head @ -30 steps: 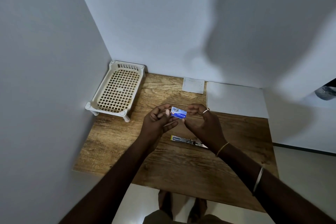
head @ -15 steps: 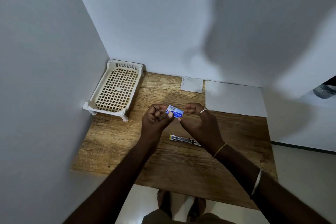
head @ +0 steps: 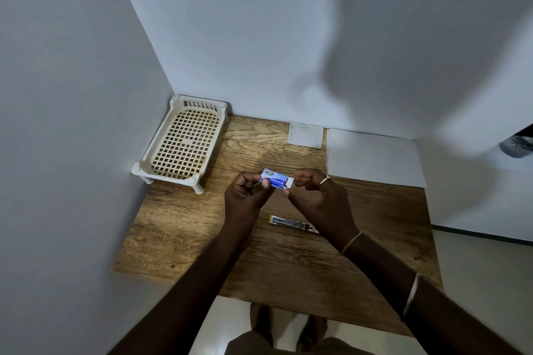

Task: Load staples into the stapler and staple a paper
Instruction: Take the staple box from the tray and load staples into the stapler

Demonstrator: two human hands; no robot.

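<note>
A small blue staple box is held above the wooden table. My left hand grips its left end. My right hand pinches the white flap at its right end, which stands open. Below my hands the stapler lies flat on the table, dark with a yellow tip at its left; its right end is hidden behind my right wrist. A large white sheet of paper lies at the back right of the table. What is inside the box cannot be seen.
A cream plastic lattice tray on short legs stands in the back left corner. A small white paper square lies against the back wall. Walls close the table on the left and back. My feet show below the front edge.
The white flap on the box's right end has come open under my right fingers. Both hands have stayed at about the same place above the table.
</note>
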